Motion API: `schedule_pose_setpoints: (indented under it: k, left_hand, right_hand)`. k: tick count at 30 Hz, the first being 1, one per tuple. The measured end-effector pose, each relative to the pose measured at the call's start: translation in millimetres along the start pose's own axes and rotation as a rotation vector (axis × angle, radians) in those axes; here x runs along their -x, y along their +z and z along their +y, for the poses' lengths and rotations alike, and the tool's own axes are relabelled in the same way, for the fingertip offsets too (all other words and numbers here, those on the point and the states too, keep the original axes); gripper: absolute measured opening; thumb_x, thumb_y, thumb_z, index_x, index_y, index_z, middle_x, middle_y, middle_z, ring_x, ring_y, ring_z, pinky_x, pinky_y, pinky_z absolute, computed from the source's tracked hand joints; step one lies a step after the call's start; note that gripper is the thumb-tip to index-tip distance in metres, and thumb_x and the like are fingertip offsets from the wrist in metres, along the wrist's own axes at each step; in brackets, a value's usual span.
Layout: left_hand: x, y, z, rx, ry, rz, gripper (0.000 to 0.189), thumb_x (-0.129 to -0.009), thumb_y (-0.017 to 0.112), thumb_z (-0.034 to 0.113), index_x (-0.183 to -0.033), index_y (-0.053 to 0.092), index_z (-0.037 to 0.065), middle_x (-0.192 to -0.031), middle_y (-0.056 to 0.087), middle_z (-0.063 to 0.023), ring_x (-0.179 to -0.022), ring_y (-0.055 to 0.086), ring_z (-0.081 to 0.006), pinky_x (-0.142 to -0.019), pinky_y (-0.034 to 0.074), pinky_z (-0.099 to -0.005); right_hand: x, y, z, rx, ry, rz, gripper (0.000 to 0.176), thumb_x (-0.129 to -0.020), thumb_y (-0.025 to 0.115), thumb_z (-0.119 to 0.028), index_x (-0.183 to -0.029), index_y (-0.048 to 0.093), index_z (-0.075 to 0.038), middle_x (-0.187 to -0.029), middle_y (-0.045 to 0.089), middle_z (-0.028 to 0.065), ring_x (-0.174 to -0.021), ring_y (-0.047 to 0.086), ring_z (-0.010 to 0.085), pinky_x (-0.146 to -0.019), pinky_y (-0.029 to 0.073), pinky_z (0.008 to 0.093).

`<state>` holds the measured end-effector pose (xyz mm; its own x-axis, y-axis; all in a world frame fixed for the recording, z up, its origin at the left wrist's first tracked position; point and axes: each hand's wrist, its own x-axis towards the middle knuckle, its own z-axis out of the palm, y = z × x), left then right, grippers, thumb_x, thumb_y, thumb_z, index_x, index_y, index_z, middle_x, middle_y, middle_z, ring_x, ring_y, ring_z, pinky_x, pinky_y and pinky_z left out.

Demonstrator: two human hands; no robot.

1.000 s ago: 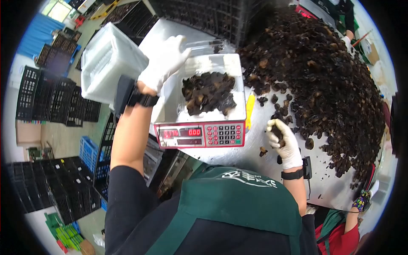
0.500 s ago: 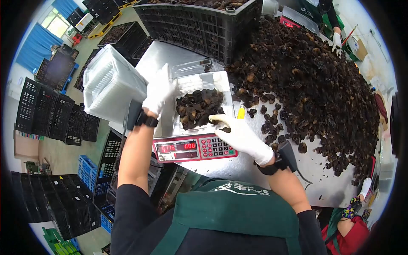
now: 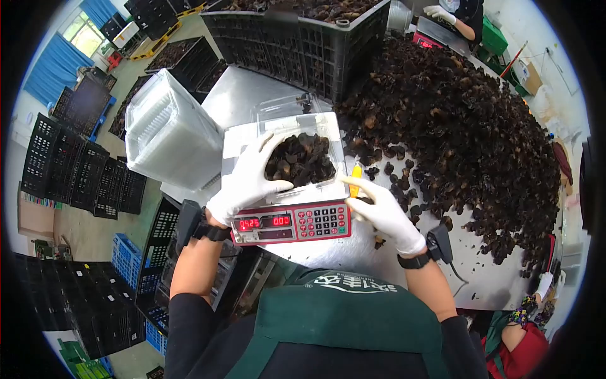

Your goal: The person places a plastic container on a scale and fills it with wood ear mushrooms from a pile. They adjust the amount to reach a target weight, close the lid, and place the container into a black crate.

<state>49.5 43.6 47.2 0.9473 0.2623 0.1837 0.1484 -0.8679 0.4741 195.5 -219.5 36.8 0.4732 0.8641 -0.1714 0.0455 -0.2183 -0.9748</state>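
A clear plastic box (image 3: pixel 329 187) filled with dark wood ear mushrooms (image 3: pixel 302 160) sits on the white plate of a red-fronted digital scale (image 3: pixel 291 224). My left hand (image 3: pixel 251 175), in a white glove, lies along the box's left side, thumb and fingers apart around the mushrooms. To the right of the scale, my gloved right hand (image 3: pixel 384 213) hovers with its fingers apart and nothing visible in them. Its fingertips are close to the box's right corner and to a yellow tool (image 3: pixel 356 179) on the table. The scale's red digits appear to show 0.425 and 0.00.
A large heap of wood ears (image 3: pixel 454 145) covers the right of the metal table (image 3: pixel 243 88). Nested clear boxes (image 3: pixel 169 136) stand at left, a black crate (image 3: pixel 278 54) behind. A co-worker's gloved hand (image 3: pixel 440 14) is beyond the heap; another person's arm (image 3: pixel 514 338) shows lower right.
My right hand has left the mushrooms and moved right. My left hand has come down onto the box. The mushroom pile is fuller, and the left reading rose from about 0.175.
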Motion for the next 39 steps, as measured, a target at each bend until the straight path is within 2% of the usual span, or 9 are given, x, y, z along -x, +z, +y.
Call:
schedule_pose_setpoints:
  k: [3, 5, 9, 14, 17, 21, 27, 30, 39]
  left_hand:
    - [-8, -10, -27, -0.061, 0.041, 0.092, 0.072, -0.085, 0.074, 0.036, -0.143, 0.046, 0.005, -0.144, 0.047, -0.0178, -0.134, 0.044, -0.0355, -0.112, 0.034, -0.0428]
    - [-26, -21, -28, 0.181, -0.095, 0.120, 0.062, -0.092, 0.068, 0.033, -0.144, 0.045, 0.006, -0.138, 0.051, -0.0213, -0.127, 0.050, -0.0320, -0.110, 0.037, -0.0394]
    - [-72, -14, -74, -0.036, -0.464, 0.097, 0.073, -0.090, 0.064, 0.048, -0.143, 0.043, 0.003, -0.142, 0.049, -0.0246, -0.129, 0.049, -0.0400, -0.108, 0.040, -0.0428]
    - [-95, 21, -136, 0.050, -0.645, -0.022, 0.082, -0.084, 0.069, 0.031, -0.149, 0.032, -0.002, -0.138, 0.052, -0.0287, -0.129, 0.052, -0.0402, -0.107, 0.042, -0.0417]
    - [-84, 8, -98, 0.465, -0.489, 0.294, 0.070, -0.085, 0.061, 0.000, -0.149, 0.034, 0.001, -0.109, 0.066, -0.0150, -0.106, 0.063, -0.0231, -0.095, 0.050, -0.0367]
    - [-41, -10, -80, 0.589, -0.249, 0.366, 0.052, -0.083, 0.054, -0.012, -0.134, 0.049, -0.003, -0.109, 0.063, -0.0126, -0.085, 0.063, -0.0170, -0.086, 0.052, -0.0291]
    - [40, -29, 0, 0.076, 0.086, 0.059, 0.034, -0.090, 0.060, 0.002, -0.123, 0.065, 0.005, -0.125, 0.061, -0.0163, -0.116, 0.058, -0.0287, -0.100, 0.045, -0.0372]
    - [54, -5, 37, 0.236, -0.300, 0.115, 0.047, -0.092, 0.062, 0.004, -0.137, 0.054, 0.003, -0.131, 0.058, -0.0152, -0.117, 0.055, -0.0257, -0.098, 0.045, -0.0355]
    - [48, 5, 3, 0.819, -0.747, -0.081, 0.062, -0.097, 0.063, 0.014, -0.152, 0.034, 0.010, -0.123, 0.062, -0.0108, -0.094, 0.060, -0.0142, -0.077, 0.049, -0.0288]
  right_hand:
    - [24, -34, 32, -0.293, 0.221, 0.065, 0.034, -0.099, 0.052, -0.016, -0.130, 0.061, -0.004, -0.064, 0.049, -0.0028, -0.050, 0.038, 0.0027, -0.045, 0.028, 0.0181]
    - [40, -47, 73, -0.870, 0.350, 0.150, 0.030, -0.100, 0.055, -0.028, -0.114, 0.064, -0.003, -0.068, 0.053, -0.0010, -0.051, 0.046, 0.0069, -0.047, 0.036, 0.0201]
    - [49, -29, 130, -1.098, 0.513, 0.255, 0.036, -0.100, 0.053, -0.038, -0.112, 0.065, -0.006, -0.080, 0.064, 0.0011, -0.059, 0.053, 0.0117, -0.052, 0.044, 0.0272]
    - [45, -4, 115, -0.972, 0.353, -0.047, 0.040, -0.104, 0.046, -0.040, -0.109, 0.069, -0.007, -0.086, 0.067, -0.0018, -0.058, 0.049, 0.0046, -0.047, 0.034, 0.0179]
    - [26, -5, 103, -0.876, 0.235, -0.065, 0.031, -0.103, 0.051, -0.027, -0.116, 0.069, -0.007, -0.086, 0.066, -0.0032, -0.059, 0.048, 0.0024, -0.047, 0.031, 0.0173]
    - [0, -11, 86, -0.694, 0.029, -0.046, 0.030, -0.100, 0.053, -0.018, -0.124, 0.066, -0.004, -0.083, 0.064, -0.0017, -0.061, 0.052, 0.0030, -0.051, 0.038, 0.0166]
    - [-47, -11, 51, -0.160, 0.002, 0.129, 0.049, -0.096, 0.056, -0.052, -0.096, 0.070, -0.006, -0.063, 0.061, 0.0028, -0.052, 0.057, 0.0124, -0.047, 0.042, 0.0313]
    - [-53, -11, 40, 0.216, -0.038, 0.039, 0.061, -0.095, 0.051, -0.061, -0.089, 0.071, -0.004, -0.064, 0.064, 0.0104, -0.057, 0.061, 0.0236, -0.054, 0.047, 0.0393]
    - [-88, 18, 74, 0.056, -0.178, 0.051, 0.040, -0.090, 0.054, -0.032, -0.076, 0.064, 0.004, -0.061, 0.059, 0.0192, -0.056, 0.058, 0.0300, -0.056, 0.046, 0.0430]
